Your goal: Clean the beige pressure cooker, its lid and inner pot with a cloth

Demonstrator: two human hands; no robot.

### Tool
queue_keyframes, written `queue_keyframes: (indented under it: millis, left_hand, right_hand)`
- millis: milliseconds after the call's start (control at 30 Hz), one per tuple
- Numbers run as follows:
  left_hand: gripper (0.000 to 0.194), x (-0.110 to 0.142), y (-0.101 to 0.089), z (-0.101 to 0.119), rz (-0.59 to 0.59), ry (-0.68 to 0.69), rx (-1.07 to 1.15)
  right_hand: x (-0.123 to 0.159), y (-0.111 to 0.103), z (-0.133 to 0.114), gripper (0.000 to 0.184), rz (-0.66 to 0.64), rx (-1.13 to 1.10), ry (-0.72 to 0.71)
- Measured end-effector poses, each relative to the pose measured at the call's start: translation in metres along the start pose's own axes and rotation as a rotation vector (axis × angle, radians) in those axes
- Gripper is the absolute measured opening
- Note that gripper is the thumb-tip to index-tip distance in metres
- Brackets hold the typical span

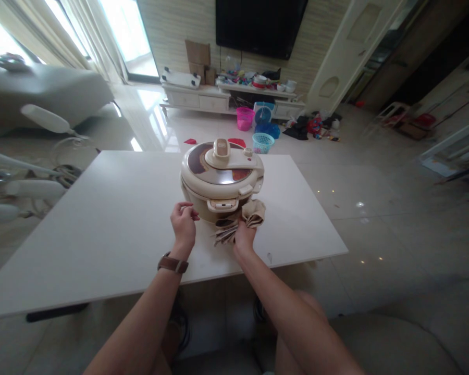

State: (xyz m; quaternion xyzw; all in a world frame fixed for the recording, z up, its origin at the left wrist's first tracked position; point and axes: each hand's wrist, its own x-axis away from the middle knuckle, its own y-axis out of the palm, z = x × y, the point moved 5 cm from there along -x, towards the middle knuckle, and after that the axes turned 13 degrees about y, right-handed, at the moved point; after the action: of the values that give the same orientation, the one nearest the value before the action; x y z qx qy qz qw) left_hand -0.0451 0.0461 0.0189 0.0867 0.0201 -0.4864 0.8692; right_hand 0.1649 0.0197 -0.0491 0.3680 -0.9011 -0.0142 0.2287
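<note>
A cream electric pressure cooker (195, 188) stands upright on the white table (113, 224), its lid on and a handle on top. My right hand (244, 235) grips a crumpled beige cloth (254, 212) at the cooker's front right; part of the cloth bunches out on both sides of the fist. My left hand (184, 221) is close to the cooker's front left side, its fingers curled inward. Whether those fingertips touch the cooker or hold anything small, I cannot make out. A brown-strapped watch (173, 263) is on my left wrist.
Beyond the table a low white cabinet (214, 103) carries boxes and bowls under a wall-mounted television (261, 26). A pink basket (245, 119) and a light blue basket (263, 141) stand on the floor. White chairs (35, 188) are at the left, near the table's edge.
</note>
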Motion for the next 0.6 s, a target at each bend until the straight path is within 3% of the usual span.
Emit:
queue_keyframes:
  millis: [200, 400, 500, 600]
  left_hand:
    - [0.024, -0.003, -0.008, -0.003, 0.036, -0.08, 0.027]
    - [0.029, -0.009, -0.012, 0.001, 0.1, -0.082, 0.064]
    - [0.03, -0.015, -0.02, 0.003, 0.197, -0.089, 0.097]
    - [0.03, -0.018, -0.026, 0.003, 0.252, -0.116, 0.133]
  right_hand:
    - [-0.044, -0.01, -0.011, 0.034, 0.084, -0.038, 0.109]
    - [0.002, -0.002, 0.011, 0.039, 0.024, -0.154, 0.162]
    - [0.015, 0.004, -0.006, 0.038, -0.062, -0.295, 0.257]
    - [0.007, 0.002, -0.04, 0.035, -0.091, -0.377, 0.309]
